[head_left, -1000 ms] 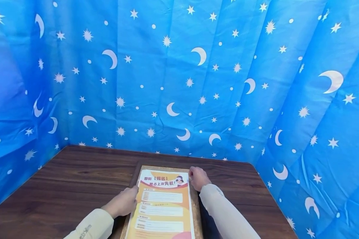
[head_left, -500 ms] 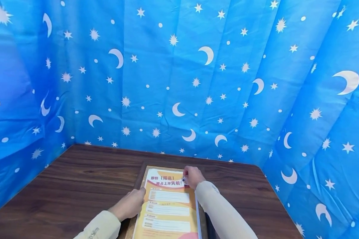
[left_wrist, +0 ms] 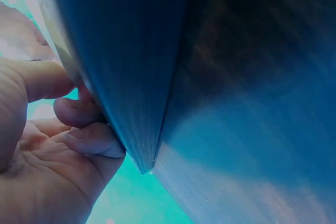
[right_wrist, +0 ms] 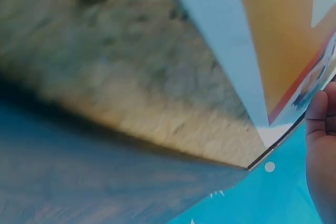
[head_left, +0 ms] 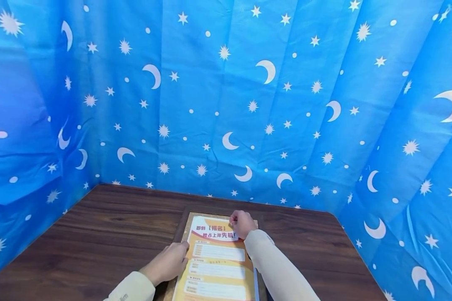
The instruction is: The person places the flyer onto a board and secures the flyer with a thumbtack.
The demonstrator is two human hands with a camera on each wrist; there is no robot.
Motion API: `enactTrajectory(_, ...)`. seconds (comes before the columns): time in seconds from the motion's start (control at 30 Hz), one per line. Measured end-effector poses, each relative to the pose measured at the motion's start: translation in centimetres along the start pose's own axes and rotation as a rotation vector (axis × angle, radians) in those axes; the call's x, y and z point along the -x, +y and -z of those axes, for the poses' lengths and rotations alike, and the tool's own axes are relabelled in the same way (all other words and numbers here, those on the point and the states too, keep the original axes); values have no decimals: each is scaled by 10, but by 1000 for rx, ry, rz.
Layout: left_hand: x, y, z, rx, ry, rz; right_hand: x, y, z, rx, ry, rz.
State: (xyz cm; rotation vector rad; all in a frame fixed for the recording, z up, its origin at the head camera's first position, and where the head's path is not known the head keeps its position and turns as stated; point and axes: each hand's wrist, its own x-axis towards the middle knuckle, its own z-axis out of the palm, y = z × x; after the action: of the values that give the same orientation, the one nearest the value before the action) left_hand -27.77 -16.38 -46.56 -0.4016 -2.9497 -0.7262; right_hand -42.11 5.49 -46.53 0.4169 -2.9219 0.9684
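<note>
A yellow and white poster (head_left: 219,271) with a red wavy band and Chinese heading lies on a cork board (head_left: 254,223) with a dark frame. My left hand (head_left: 166,263) grips the board's left edge, thumb along the top; the left wrist view shows the fingers (left_wrist: 86,114) bent in against the frame's side (left_wrist: 131,66). Over the poster's upper right, my right hand (head_left: 242,223) has bent fingers and covers the printed cartoon figure. I cannot tell what lies between its fingertips. In the right wrist view, the poster's corner (right_wrist: 265,129) shows near the cork corner, with part of my hand (right_wrist: 323,129) beyond.
The board lies on a dark wooden table (head_left: 135,225), with its near end out of view. A blue cloth (head_left: 226,104) with white moons and stars hangs behind the table and at both sides.
My right hand has moved left from the poster's right edge to over its top right part. My left hand stays at the board's left edge. The whole view has shifted slightly.
</note>
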Motion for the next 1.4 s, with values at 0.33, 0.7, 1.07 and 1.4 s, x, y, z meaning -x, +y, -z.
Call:
enactTrajectory(0.33, 2, 2, 0, 33, -18, -7, -13, 4, -5, -37, -31, -53)
enactTrajectory(0.7, 3, 4, 1, 20, -13, -23, -20, -7, 2, -37, -76, -74)
enactTrajectory(1.07, 0, 6, 1, 11, -29, 2, -25, -7, -1, 1, -69, -95)
enactTrajectory(1.4, 0, 6, 1, 11, -29, 16, -27, -4, 0, -42, -74, -138)
